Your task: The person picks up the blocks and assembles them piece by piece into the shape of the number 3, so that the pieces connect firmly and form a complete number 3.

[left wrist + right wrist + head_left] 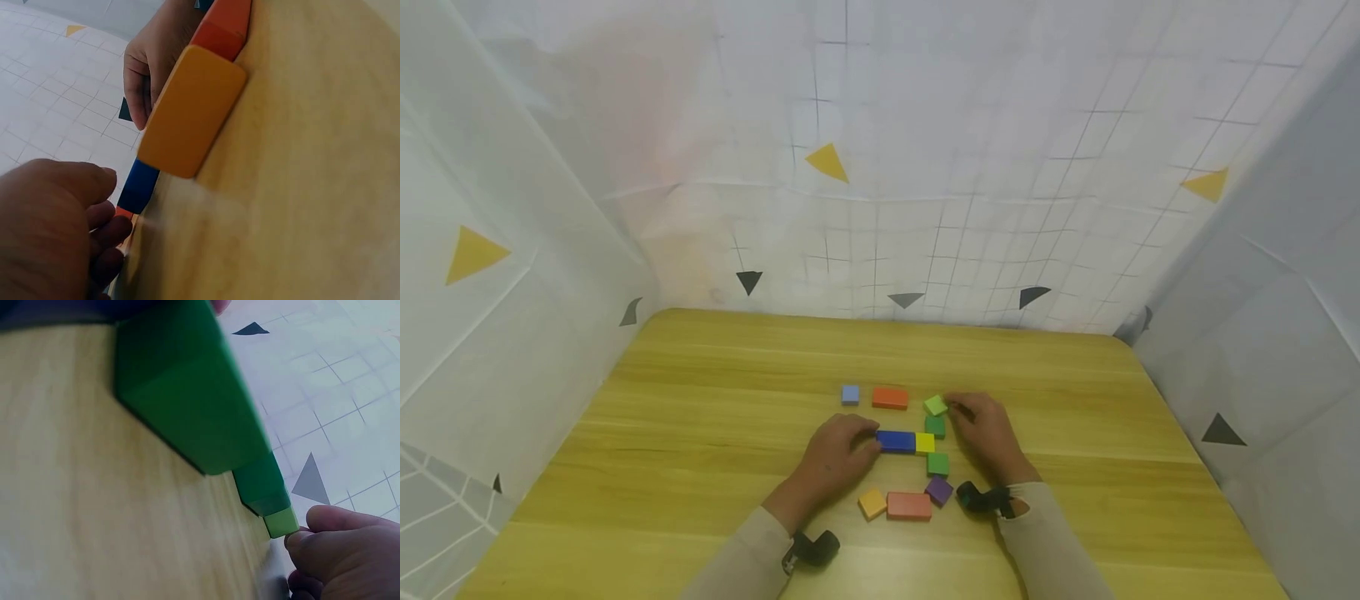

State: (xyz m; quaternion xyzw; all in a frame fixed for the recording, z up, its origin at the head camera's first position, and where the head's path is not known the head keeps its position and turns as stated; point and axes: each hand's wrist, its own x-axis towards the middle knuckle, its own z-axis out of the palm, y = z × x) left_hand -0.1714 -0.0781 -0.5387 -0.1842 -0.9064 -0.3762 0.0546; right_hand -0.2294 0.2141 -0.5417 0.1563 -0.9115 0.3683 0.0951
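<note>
My left hand (pixel 837 454) has its fingertips at the left end of a dark blue block (pixel 896 442). In the left wrist view a narrow gap shows between the loosely bent fingers and that block. At the far right of the layout, my right hand (pixel 988 429) pinches the corner of a small light green block (pixel 936 405), which sits at an angle. Just in front of it lies a dark green block (pixel 935 427). A yellow block (pixel 925 442) adjoins the blue block's right end, and a green block (pixel 937 464) lies nearer me.
A light blue block (pixel 850 395) and a red-orange block (pixel 890 398) lie behind my left hand. Nearer me are an orange block (pixel 872 503), a pink block (pixel 909 506) and a tilted purple block (pixel 939 491). White patterned sheets enclose the wooden table (pixel 715 392).
</note>
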